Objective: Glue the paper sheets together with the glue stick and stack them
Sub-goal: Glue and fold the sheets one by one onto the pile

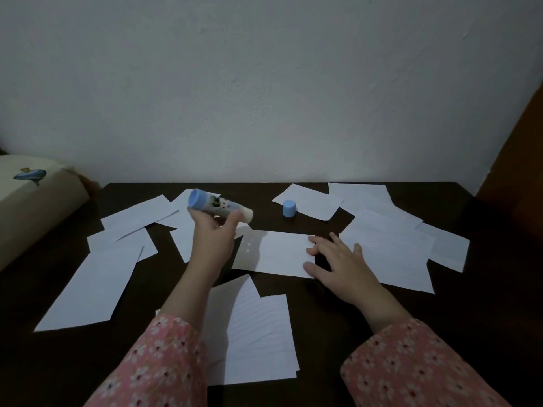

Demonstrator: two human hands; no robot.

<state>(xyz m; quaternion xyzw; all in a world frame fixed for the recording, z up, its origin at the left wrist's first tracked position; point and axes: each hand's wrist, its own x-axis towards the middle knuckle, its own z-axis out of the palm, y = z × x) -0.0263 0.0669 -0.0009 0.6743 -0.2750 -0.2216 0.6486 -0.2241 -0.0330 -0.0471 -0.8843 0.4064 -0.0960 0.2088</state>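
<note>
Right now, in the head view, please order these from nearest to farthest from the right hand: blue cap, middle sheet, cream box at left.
1. Middle sheet: under the right hand's fingers.
2. Blue cap: standing behind, toward the wall.
3. Cream box: far left edge.

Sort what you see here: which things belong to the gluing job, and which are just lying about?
Job: glue stick held in the left hand; its cap; centre sheet under the right hand; loose sheets.

Lying about: cream cushion left of the table.
</note>
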